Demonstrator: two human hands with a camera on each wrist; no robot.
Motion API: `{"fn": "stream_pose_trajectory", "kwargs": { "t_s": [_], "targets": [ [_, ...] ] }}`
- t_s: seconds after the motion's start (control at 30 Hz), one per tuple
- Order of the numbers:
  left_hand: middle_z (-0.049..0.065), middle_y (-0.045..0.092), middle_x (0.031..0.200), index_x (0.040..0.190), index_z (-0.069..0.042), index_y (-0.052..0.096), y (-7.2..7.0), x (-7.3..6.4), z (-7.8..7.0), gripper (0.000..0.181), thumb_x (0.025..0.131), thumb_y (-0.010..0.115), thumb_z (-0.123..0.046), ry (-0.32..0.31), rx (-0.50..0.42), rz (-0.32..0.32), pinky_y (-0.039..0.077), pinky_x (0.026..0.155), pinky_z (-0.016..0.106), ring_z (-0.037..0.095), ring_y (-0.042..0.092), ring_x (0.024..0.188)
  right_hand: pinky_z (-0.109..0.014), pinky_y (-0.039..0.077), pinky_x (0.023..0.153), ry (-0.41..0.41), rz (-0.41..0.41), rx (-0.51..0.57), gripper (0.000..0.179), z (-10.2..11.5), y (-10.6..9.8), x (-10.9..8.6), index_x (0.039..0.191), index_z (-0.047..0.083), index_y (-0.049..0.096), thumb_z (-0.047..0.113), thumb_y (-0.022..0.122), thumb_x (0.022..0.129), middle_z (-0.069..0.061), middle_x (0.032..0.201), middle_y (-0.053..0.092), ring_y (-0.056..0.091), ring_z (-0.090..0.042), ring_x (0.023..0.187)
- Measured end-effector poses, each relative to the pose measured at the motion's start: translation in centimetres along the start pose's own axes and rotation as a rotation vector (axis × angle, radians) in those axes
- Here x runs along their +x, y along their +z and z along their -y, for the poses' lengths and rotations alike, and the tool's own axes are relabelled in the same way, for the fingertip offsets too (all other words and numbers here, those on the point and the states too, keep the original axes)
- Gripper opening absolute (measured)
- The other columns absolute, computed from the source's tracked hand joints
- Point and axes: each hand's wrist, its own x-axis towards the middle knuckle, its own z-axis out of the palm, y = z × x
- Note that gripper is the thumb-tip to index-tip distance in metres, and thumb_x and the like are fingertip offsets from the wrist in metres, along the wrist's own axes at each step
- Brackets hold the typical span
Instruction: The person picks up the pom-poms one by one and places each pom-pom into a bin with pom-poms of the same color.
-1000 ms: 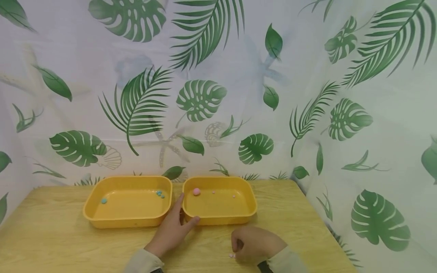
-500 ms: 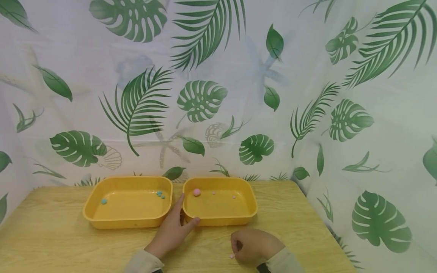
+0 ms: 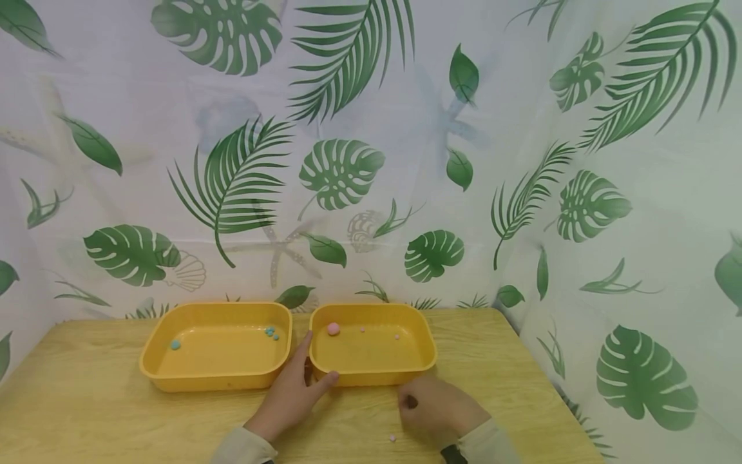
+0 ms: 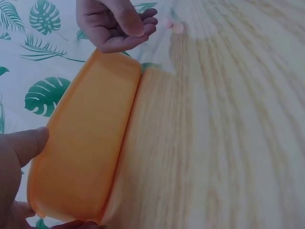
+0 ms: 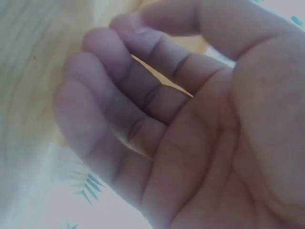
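Note:
My left hand (image 3: 292, 385) lies spread at the near left corner of the smaller yellow tray (image 3: 373, 377). Its thumb touches the tray's front, with the straight fingers along the left side. Just off the near right corner of that tray is my right hand (image 3: 435, 406), thumb against forefinger. It seems to pinch a small pink ball, almost wholly hidden between the fingertips. The other fingers of the right hand (image 5: 190, 119) are bent in the right wrist view. A tiny pink ball (image 3: 392, 438) sits on the table below the right hand.
Inside the smaller tray are a larger pink ball (image 3: 333, 329) and two tiny pink ones. A larger yellow tray (image 3: 214, 385) on the left has a blue ball (image 3: 176, 345) and several small blue balls (image 3: 271, 332). A leaf-patterned cloth (image 3: 371, 193) hangs behind the table (image 3: 493, 361).
My right hand has risen from the table toward the smaller tray. Fewer tiny pink balls lie below it than a second ago; one shows now. The left hand stays where it was.

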Motion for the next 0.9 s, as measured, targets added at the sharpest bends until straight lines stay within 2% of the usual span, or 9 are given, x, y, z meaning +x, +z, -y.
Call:
{"fn": "stream_pose_trajectory", "kwargs": {
  "t_s": [0.13,0.2,0.4,0.6,0.7,0.9],
  "targets": [
    [0.017,0.030,0.168,0.167,-0.013,0.013,0.0,0.0,0.0,0.101,0.095,0.070,-0.056,0.000,0.005,-0.001,0.042,0.114,0.054,0.036,0.050,0.139,-0.023,0.040,0.060,-0.083,-0.038,0.003,0.024,-0.3,-0.5,0.0,0.077,0.019,0.061,0.000,0.069,0.089,0.012,0.070,0.052,0.045,-0.003,0.063],
    [0.017,0.030,0.167,0.167,-0.013,0.013,0.0,0.0,0.0,0.101,0.095,0.070,-0.054,0.001,0.011,-0.004,0.043,0.113,0.053,0.035,0.051,0.137,-0.023,0.042,0.061,-0.097,-0.052,-0.001,0.024,-0.2,-0.7,0.0,0.079,0.019,0.061,-0.002,0.070,0.088,0.012,0.072,0.053,0.046,-0.003,0.065],
    [0.018,0.037,0.164,0.167,-0.011,0.014,0.1,0.1,-0.1,0.100,0.096,0.071,-0.052,0.007,0.025,-0.013,0.045,0.109,0.051,0.030,0.055,0.130,-0.023,0.045,0.064,-0.118,-0.096,-0.044,0.018,0.4,-1.3,-0.3,0.083,0.017,0.064,0.003,0.072,0.090,0.014,0.076,0.056,0.049,-0.002,0.068],
    [0.018,0.047,0.156,0.167,-0.010,0.014,0.1,0.2,0.1,0.102,0.095,0.070,-0.055,0.024,0.030,-0.017,0.048,0.104,0.048,0.027,0.057,0.124,-0.023,0.046,0.063,-0.184,-0.217,-0.101,0.022,0.5,-2.3,-0.8,0.080,0.021,0.062,0.005,0.071,0.091,0.016,0.075,0.055,0.048,-0.001,0.068],
    [0.017,0.050,0.153,0.167,-0.010,0.014,0.1,0.2,0.2,0.102,0.095,0.070,-0.055,0.026,0.034,-0.018,0.048,0.102,0.046,0.025,0.058,0.122,-0.023,0.046,0.063,-0.184,-0.275,-0.101,0.020,0.2,-2.6,-1.0,0.082,0.019,0.063,0.002,0.070,0.089,0.014,0.075,0.055,0.048,-0.001,0.068],
    [0.017,0.055,0.146,0.166,-0.009,0.015,0.1,0.0,-0.1,0.103,0.094,0.069,-0.058,0.027,0.035,-0.015,0.049,0.099,0.045,0.026,0.059,0.119,-0.025,0.045,0.063,-0.136,-0.375,-0.106,0.021,0.1,-3.1,-1.2,0.087,0.017,0.061,-0.001,0.070,0.085,0.011,0.078,0.055,0.048,-0.004,0.070]
  ]
}}
